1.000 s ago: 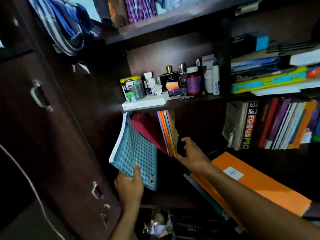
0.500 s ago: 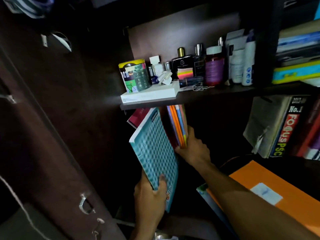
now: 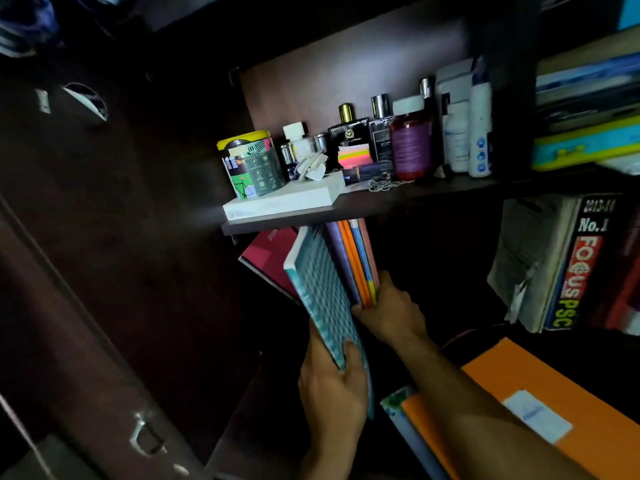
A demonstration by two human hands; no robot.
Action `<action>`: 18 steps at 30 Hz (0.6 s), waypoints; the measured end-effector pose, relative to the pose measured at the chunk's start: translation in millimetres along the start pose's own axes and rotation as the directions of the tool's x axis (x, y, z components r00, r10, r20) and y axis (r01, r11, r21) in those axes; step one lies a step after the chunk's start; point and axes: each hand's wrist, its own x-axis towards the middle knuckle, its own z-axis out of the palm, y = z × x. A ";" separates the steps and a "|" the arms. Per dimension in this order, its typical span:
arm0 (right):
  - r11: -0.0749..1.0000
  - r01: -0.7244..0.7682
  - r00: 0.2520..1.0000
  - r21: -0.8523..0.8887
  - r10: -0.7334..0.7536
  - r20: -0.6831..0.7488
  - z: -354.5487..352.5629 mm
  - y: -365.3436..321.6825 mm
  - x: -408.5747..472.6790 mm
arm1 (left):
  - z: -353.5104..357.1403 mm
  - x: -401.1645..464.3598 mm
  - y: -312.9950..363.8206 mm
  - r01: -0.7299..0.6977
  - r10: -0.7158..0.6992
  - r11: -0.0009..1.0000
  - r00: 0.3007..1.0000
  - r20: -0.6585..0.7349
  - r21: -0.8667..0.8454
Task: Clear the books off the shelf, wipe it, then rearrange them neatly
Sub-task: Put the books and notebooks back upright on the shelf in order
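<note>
Rearranging stage, by the look of it. Left hand (image 3: 334,386) gripping the teal book (image 3: 323,296) at its lower end, thumb curled over the front cover, fingers wrapped behind. Book tilted, top edge tucked just under the upper shelf (image 3: 381,204), sliding in between the red book (image 3: 268,259) and the thin books (image 3: 353,261). Right hand (image 3: 391,311) steadying those thin books from the right side and at their foot, thumb against the outer cover; the other fingers hidden, curl not clear. Red book leaning hard to the left, not yet upright.

Progress, as a judgement: clearing and wiping seemingly done, a few volumes already standing in the compartment. Left to do: seat the teal book, straighten the red one, and likely return the orange folder (image 3: 554,386) lying flat at lower right. Shelf floor too dark to judge as wiped.
</note>
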 end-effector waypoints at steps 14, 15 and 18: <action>0.997 0.061 0.998 0.037 -0.061 -0.019 -5.9 -7.1 -3.2 | -1.7 22.0 -31.6 0.108 -0.115 0.983 0.993 -0.034 -0.151; 0.997 0.064 0.998 0.042 -0.063 -0.018 -6.0 -7.0 -3.1 | 1.4 24.9 -30.9 0.112 -0.113 0.983 0.994 -0.001 -0.143; 0.996 0.067 0.998 0.064 -0.065 -0.024 -5.8 -7.3 -1.1 | 13.0 32.0 -27.1 0.058 -0.053 0.996 0.996 0.070 -0.067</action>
